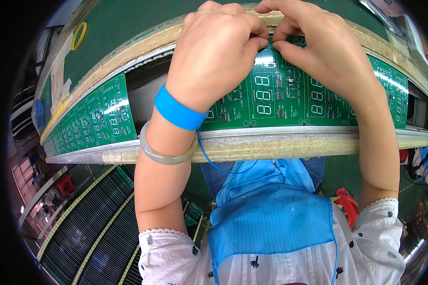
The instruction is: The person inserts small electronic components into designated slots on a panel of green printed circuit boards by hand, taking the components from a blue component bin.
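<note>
A green circuit board [288, 102] with white digit outlines and small black chips lies in the long rail track in front of me. My left hand [219, 52] is over its far left part, thumb and fingertips pinched together at the far edge. Close beside it, my right hand [325, 50] bends thumb and index finger into a pinch at the same edge, the other fingers curled above. Whatever is between the fingertips is too small to make out. A blue wrist strap [179, 111] with a thin cord and a pale bangle [166, 154] are on my left arm.
More green boards [92, 116] sit in the track at left, and another board [390, 88] at right. The near rail [271, 145] runs along the table edge. A yellow ring [79, 36] lies far left. Slotted black racks [88, 223] stand below left; a red object [348, 205] is low right.
</note>
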`<state>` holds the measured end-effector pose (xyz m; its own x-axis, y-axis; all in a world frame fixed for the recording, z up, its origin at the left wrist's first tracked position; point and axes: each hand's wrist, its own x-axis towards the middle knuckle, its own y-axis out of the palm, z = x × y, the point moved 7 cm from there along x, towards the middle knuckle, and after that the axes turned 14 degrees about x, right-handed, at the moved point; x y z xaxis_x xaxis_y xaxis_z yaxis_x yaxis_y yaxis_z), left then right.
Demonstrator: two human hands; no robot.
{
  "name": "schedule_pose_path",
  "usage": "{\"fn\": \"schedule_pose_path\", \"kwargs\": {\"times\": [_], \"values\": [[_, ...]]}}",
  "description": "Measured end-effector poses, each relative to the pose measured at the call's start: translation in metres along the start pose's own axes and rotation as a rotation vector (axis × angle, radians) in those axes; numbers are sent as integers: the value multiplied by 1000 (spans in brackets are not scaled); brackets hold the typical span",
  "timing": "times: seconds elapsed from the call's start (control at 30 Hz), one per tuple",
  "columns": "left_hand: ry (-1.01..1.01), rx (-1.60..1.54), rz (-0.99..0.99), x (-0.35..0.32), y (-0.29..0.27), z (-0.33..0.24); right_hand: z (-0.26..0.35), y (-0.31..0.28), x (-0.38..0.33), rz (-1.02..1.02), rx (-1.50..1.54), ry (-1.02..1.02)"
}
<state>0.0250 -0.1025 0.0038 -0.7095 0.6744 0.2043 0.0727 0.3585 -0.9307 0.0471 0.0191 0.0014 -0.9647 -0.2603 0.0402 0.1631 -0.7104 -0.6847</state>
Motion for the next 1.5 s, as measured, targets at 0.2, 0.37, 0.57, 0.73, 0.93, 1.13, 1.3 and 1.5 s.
{"fn": "schedule_pose_path", "kwargs": {"times": [0.2,0.37,0.57,0.73,0.93,1.13,1.3,1.5], "values": [[-25,-2,43,2,0,-2,-4,-3,-2,-6,72,-2],[-17,35,55,3,0,-6,-7,-3,-3,-27,81,-59],[118,118,-165,-5,14,4,-4,-3,-2,-9,83,-40],[98,89,-136,-5,17,6,-4,1,-3,1,40,-91],[124,120,-158,-4,14,3,-5,1,-3,15,39,-77],[106,67,-119,-2,14,6,-9,-3,-1,35,186,7],[144,54,-88,-3,13,8,-13,-7,-2,34,177,14],[148,118,-77,-3,12,4,-14,-11,-2,27,169,22]]}}
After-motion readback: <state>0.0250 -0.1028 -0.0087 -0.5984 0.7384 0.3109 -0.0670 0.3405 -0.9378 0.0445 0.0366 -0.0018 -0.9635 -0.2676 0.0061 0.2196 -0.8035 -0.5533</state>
